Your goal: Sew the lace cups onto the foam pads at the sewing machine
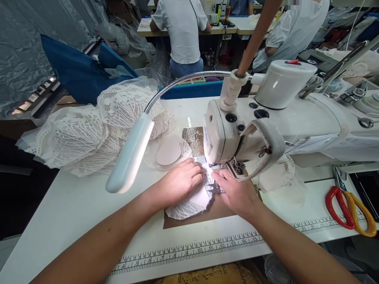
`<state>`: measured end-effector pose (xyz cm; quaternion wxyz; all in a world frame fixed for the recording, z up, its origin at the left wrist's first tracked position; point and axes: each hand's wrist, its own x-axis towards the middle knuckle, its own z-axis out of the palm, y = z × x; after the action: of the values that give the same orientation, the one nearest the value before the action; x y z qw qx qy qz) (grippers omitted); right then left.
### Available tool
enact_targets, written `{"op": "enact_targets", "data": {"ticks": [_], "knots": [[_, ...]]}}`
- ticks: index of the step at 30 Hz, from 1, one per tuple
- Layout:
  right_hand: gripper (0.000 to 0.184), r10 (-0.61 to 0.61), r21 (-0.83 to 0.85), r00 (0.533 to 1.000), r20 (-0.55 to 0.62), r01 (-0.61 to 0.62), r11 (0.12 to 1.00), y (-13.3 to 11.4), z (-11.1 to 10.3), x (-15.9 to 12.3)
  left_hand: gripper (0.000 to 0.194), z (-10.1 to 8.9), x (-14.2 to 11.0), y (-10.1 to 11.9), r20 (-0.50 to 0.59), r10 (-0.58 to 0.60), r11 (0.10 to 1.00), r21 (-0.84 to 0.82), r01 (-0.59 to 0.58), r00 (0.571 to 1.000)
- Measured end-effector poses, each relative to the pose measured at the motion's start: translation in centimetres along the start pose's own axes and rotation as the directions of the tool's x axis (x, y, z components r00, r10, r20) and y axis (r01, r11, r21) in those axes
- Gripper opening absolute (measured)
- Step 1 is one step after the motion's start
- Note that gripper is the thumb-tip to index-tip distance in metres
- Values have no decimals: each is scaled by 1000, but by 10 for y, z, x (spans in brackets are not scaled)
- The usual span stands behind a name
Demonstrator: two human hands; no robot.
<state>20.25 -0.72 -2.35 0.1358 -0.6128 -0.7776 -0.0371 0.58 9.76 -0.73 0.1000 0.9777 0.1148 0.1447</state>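
Along the worktop's [74,221] near edge runs a ruler strip [189,252]. Beyond it, the lace piece [189,208] lies beneath the left hand [184,180]; whether those fingers pinch, I cannot tell. The right hand [238,194], closed around snips [214,188], is at its edge, by the sewing machine [302,118]. The piece looks light, limp, easily snagged; hold its margin flat. Farther left sits a lace pile [99,132].

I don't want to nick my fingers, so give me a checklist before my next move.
1. Left hand resting on the white lace-edged fabric piece: ok.
2. Right hand well clear of the white sewing machine: not ok, very close to it.
3. Pointed silver metal snips put down: not ok, they jut from the right hand.
4. Red-and-yellow-handled metal scissors away from the fabric piece: ok, far right.
5. Needle raised: cannot tell, too small to make out.
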Motion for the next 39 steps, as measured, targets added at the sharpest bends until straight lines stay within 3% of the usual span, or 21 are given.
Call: {"op": "enact_targets", "data": {"ticks": [7,13,21,23,27,31,34,36,39], "knots": [[41,64,-28,993,97,-62,998,-4,0,3,22,-1,3,-5,-12,10,999,39,-10,1000],[51,103,-51,992,76,-99,994,-9,-1,6,24,-4,3,-8,-12,-7,997,82,8,1000],[53,121,126,992,27,-123,984,2,3,0,28,2,-4,-9,-38,-63,998,26,64,997],[50,78,231,997,-19,-72,970,2,0,0,29,-1,-7,-1,-30,-98,994,-42,96,995],[44,-164,369,978,-130,201,908,-4,-4,-1,26,-21,-16,26,105,-107,977,-171,124,989],[48,-341,395,939,-43,330,858,-9,-4,-5,26,-48,-25,40,210,-111,920,-349,181,971],[48,-422,364,905,46,378,851,-10,-4,-9,24,-55,-20,26,90,-272,898,-335,286,958],[48,-452,353,888,87,397,847,-11,-6,-10,28,-51,-15,7,-32,-354,919,-197,341,935],[46,-415,366,901,129,345,864,-13,-11,-11,38,-46,-15,-26,-186,-398,907,67,416,898]]}}
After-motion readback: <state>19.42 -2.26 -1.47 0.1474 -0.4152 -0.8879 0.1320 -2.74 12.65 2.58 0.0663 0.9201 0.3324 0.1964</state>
